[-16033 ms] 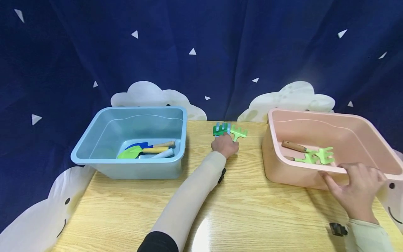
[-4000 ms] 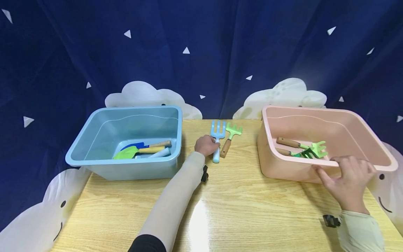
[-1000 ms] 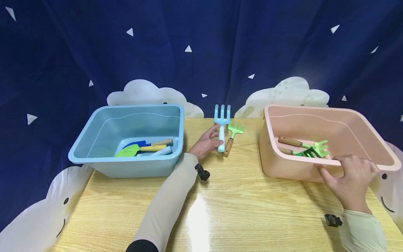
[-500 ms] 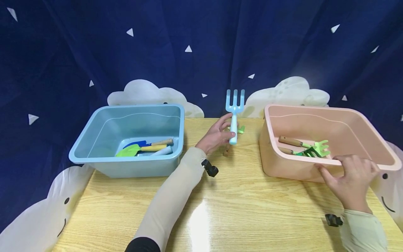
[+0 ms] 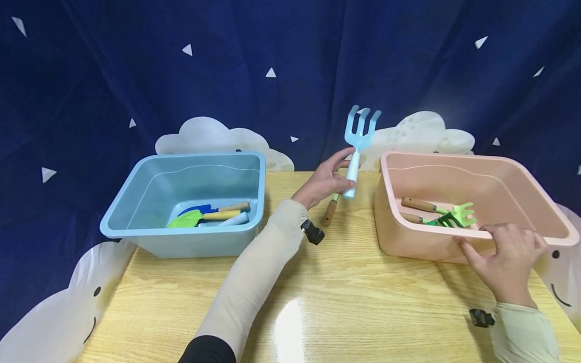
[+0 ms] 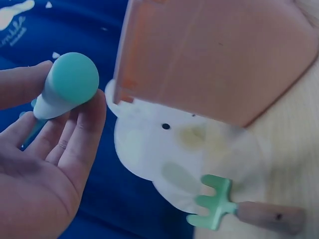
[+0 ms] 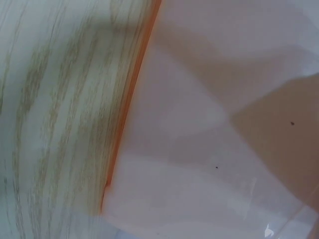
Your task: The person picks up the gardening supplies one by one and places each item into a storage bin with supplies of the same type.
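Note:
My left hand (image 5: 320, 182) pinches a light blue hand fork (image 5: 361, 132) by its pale handle, tines up. It is raised above the table, just left of the pink bin (image 5: 408, 242). The left wrist view looks at the round butt of the fork's handle (image 6: 75, 78) between thumb and fingers. Below my left hand lies a light green hand rake (image 6: 217, 204) with a wooden handle. My right hand (image 5: 513, 262) grips the front rim of the pink bin, its thumb outside. Only the bin's wall (image 7: 199, 124) and the table show in the right wrist view.
Inside the pink bin lie a light green rake (image 5: 464, 214), a dark green rake (image 5: 447, 220) and wooden handles. A blue bin (image 5: 190, 244) at the left holds a blue trowel (image 5: 196, 208), a lime trowel (image 5: 186, 219) and a pale blue handle (image 5: 237, 219).
The dark green rake went from the table into the pink bin earlier. Since then my left hand has picked up the light blue fork and moved it up and right. My right hand stays on the rim.

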{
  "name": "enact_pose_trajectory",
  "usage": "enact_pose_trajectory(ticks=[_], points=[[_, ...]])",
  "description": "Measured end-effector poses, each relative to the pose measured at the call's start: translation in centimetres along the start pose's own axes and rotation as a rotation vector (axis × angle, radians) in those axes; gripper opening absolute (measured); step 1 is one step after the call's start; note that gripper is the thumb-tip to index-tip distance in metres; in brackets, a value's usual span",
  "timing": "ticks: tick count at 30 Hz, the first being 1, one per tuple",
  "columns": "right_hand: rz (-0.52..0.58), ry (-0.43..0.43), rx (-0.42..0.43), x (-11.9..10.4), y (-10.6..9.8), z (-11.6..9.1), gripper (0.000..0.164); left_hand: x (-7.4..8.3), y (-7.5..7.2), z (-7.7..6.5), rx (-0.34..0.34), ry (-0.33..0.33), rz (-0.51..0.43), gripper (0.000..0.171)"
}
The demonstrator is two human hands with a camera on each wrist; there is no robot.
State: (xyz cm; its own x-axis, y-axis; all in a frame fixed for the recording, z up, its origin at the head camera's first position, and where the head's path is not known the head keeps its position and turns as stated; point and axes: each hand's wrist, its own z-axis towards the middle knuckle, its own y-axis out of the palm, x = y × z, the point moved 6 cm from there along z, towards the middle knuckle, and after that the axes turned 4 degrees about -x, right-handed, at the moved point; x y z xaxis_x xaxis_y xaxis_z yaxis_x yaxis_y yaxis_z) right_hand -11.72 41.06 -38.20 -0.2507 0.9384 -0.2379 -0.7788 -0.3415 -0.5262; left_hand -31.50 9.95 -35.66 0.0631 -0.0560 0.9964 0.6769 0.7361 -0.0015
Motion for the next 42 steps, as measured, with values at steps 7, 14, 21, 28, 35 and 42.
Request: enact_pose_trajectory(ticks=[7,14,21,28,35,42], points=[[-0.015,0.029,-0.034,0.6,0.0,0.0,0.087,3.0,0.7,0.7,-0.024,0.003,0.146,0.08],[-0.022,0.042,-0.048,0.6,-0.1,-0.1,0.089,5.8,2.4,1.8,-0.119,0.062,0.325,0.079],[-0.016,0.044,-0.054,0.6,0.1,-0.2,0.087,8.1,4.0,2.8,-0.196,0.086,0.423,0.078],[-0.013,0.021,-0.041,0.3,0.2,-0.2,0.085,8.2,5.6,4.0,-0.208,0.086,0.494,0.077],[0.0,0.012,-0.036,0.4,0.3,-0.2,0.084,7.1,7.6,5.0,-0.209,0.041,0.694,0.079],[-0.011,0.022,-0.04,0.6,0.3,-0.2,0.084,6.7,10.1,5.9,-0.227,0.055,0.89,0.079]])
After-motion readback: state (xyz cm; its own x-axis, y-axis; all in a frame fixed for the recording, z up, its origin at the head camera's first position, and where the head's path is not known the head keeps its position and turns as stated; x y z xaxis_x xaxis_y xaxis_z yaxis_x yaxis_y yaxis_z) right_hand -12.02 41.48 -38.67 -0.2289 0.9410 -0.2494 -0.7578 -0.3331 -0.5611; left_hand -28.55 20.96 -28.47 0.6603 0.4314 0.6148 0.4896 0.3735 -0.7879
